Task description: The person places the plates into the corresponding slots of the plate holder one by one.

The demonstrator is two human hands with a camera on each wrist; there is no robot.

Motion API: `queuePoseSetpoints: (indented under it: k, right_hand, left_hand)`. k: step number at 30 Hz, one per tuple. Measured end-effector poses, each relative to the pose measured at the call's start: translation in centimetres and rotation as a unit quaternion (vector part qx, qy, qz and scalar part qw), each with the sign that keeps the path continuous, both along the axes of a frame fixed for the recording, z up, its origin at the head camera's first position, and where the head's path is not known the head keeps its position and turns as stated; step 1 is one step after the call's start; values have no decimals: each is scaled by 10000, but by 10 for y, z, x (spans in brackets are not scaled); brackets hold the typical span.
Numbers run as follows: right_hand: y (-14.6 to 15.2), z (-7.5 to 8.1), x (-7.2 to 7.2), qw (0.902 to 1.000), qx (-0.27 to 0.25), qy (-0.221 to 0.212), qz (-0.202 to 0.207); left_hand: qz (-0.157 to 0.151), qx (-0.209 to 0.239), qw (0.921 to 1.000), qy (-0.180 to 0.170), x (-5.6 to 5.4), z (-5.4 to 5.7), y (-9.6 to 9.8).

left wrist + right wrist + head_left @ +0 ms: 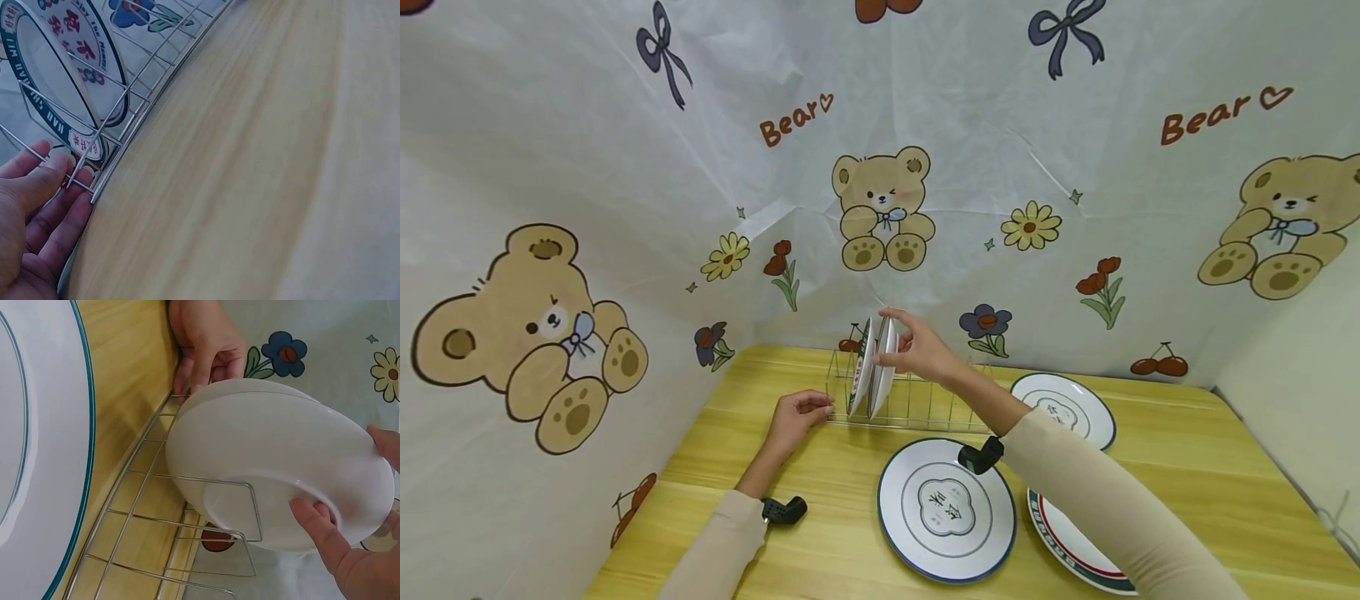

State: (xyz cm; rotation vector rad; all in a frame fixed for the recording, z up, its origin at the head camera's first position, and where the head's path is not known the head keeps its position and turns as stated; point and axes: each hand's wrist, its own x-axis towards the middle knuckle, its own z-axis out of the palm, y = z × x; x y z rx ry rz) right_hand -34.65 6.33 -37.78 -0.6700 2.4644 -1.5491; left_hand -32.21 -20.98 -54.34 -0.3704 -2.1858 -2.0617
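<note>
White plate (pixel 884 388), "Bear" lettering (pixel 787 125) beyond

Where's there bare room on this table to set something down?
Bare tabletop lies right of the flat plates, toward the table's right edge, and between the left hand and the flat plate in front of the rack. It's crowded at the rack's left end, with two standing plates and the right hand, and beneath the right sleeve, among the flat plates.

Two beige-sleeved arms (pixel 1097 500) reached forward; the bare left hand (pixel 797 419) pinched low down, while the bare right hand (pixel 920 346), stretched farther out, gripped higher up.
</note>
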Motion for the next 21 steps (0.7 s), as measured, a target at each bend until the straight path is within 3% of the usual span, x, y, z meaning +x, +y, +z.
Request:
queuePoseSetpoints:
  k: [5, 13, 21]
  right_hand:
    - [0, -6, 1, 9998, -120, 95, -114]
    - [-1, -11, 9, 9992, -227, 134, -303]
    - [15, -10, 21, 9986, -385, -166, -320]
  left_hand:
    - [-30, -102, 9999, -14, 6, 10, 2]
    - [134, -54, 9998, -105, -3, -5, 0]
    - [113, 7, 9999, 20, -5, -9, 0]
